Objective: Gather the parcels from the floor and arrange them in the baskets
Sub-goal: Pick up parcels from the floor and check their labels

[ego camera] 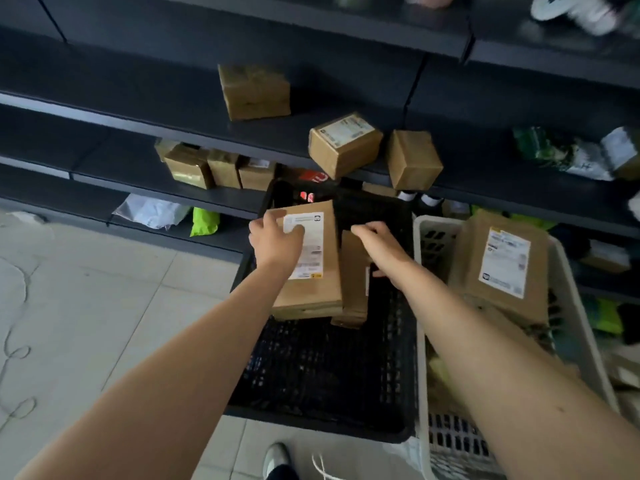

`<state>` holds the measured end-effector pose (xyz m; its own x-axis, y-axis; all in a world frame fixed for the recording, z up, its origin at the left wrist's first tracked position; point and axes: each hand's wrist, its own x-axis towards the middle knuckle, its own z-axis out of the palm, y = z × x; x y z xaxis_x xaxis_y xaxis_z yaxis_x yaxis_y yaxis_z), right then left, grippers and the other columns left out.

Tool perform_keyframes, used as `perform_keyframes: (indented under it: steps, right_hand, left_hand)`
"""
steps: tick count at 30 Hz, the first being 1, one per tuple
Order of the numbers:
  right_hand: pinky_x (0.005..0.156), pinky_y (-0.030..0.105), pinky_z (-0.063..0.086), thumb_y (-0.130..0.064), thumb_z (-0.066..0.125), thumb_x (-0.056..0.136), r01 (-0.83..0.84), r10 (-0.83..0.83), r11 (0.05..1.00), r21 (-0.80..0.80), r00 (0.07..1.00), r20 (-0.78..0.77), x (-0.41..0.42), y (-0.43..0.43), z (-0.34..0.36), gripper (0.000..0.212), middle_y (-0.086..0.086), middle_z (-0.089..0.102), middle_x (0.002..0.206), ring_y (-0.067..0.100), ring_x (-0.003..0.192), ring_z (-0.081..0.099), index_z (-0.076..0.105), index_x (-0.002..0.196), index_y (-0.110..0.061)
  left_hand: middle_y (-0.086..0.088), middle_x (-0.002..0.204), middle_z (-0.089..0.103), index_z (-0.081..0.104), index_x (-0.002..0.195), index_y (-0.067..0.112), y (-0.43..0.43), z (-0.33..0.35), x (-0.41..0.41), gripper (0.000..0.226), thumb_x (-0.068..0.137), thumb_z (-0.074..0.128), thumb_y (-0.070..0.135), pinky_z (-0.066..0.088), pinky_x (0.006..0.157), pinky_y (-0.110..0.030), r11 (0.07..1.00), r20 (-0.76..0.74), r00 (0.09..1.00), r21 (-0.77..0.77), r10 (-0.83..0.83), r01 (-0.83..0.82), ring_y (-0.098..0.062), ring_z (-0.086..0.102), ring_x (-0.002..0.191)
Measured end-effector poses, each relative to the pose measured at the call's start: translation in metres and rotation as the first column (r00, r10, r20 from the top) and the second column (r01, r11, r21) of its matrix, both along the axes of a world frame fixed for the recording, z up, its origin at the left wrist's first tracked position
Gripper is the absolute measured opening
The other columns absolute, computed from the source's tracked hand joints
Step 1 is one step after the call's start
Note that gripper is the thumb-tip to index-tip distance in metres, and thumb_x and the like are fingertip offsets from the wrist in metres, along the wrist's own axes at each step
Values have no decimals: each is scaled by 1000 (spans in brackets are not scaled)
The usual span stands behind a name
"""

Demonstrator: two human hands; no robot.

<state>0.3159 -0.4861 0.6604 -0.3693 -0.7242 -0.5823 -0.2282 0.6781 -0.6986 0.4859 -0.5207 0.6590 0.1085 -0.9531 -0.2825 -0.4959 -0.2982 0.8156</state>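
Head view: black basket [322, 368] sits on the floor [104, 306] against the shelving [138, 109], its near half open mesh, white basket [568, 282] touching its right wall. Left hand [273, 240] lies flat, fingers spread, on a labelled brown parcel [311, 271] inside. Right hand [381, 251] grips a narrower parcel [353, 282] standing beside it; its fingertips are hidden. Shelf items are blurred.

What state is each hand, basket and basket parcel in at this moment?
Left hand: flat on labelled brown cardboard parcel, not gripping.
Right hand: closed on narrow brown cardboard parcel.
Black plastic mesh basket: mostly unfilled, two parcels at the far end.
White plastic mesh basket: holding large labelled brown parcel, tilted.
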Motion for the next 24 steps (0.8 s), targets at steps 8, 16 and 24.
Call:
perform_keyframes:
  steps: [8,16,24]
  right_hand:
    - [90,41,46,-44,46,98,93,-125,980,-178,976,-177,-165,113,94,46,19,55,120,29,100,56,54,129,-10]
    - [68,33,39,-44,53,96,255,-305,948,-189,897,-320,-393,372,127,22,0,55,90,18,82,54,55,98,-21]
    - [77,32,39,-33,57,95,454,-436,889,-63,796,-419,-549,573,103,27,7,59,104,24,95,53,60,109,-10]
  left_hand:
    - [-7,120,63,65,113,20,70,86,-194,23,93,53,23,48,98,-37,875,-71,878,-151,-473,460,-25,60,109]
    - [-2,100,61,63,114,14,255,110,-422,25,101,45,25,40,77,-25,568,75,573,-78,-816,820,-18,55,91]
    - [-13,113,65,65,112,6,412,91,-620,37,101,40,30,48,95,-43,263,118,256,53,-959,963,-28,61,104]
